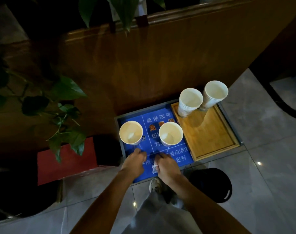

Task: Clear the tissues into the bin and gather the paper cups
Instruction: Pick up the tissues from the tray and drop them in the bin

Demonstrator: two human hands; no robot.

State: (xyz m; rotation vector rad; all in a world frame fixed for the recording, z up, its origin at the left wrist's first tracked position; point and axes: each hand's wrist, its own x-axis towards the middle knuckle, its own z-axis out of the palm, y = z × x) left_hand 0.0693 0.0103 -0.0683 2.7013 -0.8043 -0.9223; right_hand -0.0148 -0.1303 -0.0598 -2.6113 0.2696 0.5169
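On blue mat (162,173) | two cups (131,132) empty | right hand (167,168) pinches tissue (155,166) | left hand (134,162) curled, empty

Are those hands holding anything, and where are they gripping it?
The right hand pinches a crumpled white tissue by its upper part, in the fingers. The left hand seems to hold nothing.

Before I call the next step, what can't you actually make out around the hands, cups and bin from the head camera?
- Tissue: mostly covered by the right hand; its full extent is hidden.
- Left hand: fingers curl down on the blue mat; anything under them is hidden.
- Black bin: too dark to see its contents.
- Stacked cups on the wooden tray: count unreadable from above.
- Mat text: partly blocked by the loose cups.
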